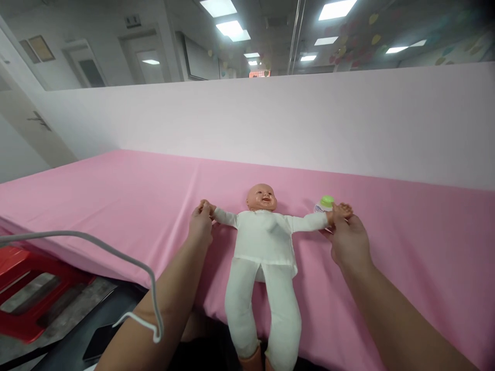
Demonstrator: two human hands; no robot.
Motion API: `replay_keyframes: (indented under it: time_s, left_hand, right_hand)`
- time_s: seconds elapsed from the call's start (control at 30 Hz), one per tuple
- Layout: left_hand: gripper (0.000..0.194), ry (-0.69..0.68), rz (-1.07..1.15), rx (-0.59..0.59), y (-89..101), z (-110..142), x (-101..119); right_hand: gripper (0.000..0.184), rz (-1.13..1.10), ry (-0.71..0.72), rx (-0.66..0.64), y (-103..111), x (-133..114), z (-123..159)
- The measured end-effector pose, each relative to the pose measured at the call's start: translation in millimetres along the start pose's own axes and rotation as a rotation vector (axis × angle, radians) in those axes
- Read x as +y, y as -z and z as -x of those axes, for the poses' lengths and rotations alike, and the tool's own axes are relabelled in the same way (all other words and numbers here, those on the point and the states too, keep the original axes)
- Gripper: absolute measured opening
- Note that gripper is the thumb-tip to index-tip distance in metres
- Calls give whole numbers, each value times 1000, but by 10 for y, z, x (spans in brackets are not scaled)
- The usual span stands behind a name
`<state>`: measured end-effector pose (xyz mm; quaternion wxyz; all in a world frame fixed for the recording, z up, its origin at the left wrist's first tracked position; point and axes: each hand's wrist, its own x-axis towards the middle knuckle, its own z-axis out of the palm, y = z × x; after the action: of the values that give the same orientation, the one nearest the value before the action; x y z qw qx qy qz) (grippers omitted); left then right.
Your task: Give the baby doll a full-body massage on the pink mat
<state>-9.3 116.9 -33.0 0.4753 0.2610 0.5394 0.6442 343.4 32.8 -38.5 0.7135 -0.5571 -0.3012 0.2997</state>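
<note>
Backing pink sheet (147,190) and doll (265,239): wall (270,123)

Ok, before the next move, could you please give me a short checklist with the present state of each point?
1. Left hand grips one hand of the doll: ok.
2. Right hand grips the doll's other wrist area: ok.
3. Doll lies face up, arms spread, on the pink sheet: ok.
4. Whole doll within the sheet's near edge: not ok, the lower legs reach past it.
5. Green-lidded container free of contact with the doll's arm: cannot tell.
6. Grey cable clear of the left forearm: cannot tell.
</note>
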Motion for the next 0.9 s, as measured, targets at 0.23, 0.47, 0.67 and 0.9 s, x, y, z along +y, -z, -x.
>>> replay_keyframes:
  time_s: [0.23,0.47,0.67,0.9]
  left_hand:
    - [5,315,158,85,78,-157,56]
    - [8,323,143,31,101,-154,57]
    - [12,203,116,3,24,-40,59]
    - [27,-330,-65,-254,-171,384,-63]
  right_hand:
    - [17,-112,-344,30,178,374,-365]
    - [16,-64,-384,-32,162,365,-317]
    - [43,-53,-79,-45,8,70,-86]
    - [90,239,321,-94,-159,-168,363]
